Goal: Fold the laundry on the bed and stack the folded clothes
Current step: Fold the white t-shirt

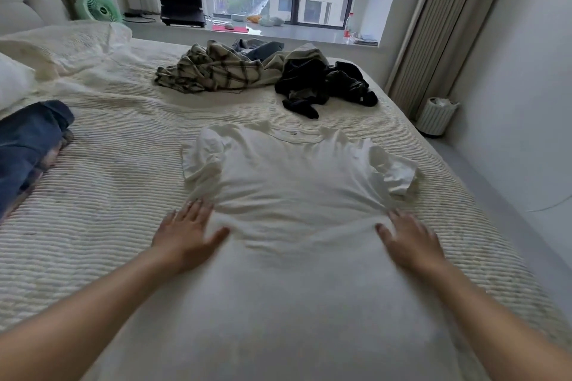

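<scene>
A white T-shirt (291, 176) lies spread flat on the bed (102, 204), collar towards the window. My left hand (187, 230) presses flat on its left side with fingers spread. My right hand (408, 238) presses flat on its right side, and the cloth bunches into wrinkles between the two hands. Further back lie a crumpled plaid garment (210, 71) and a heap of black clothes (325, 83). A blue garment (28, 145) sits at the bed's left edge.
A rumpled white duvet (62, 49) and a pillow (12, 80) fill the far left. Past the bed, the windowsill carries a laptop (181, 0), a green fan (97, 8) and a bottle (349, 29). A small bin (435, 116) stands on the floor at the right.
</scene>
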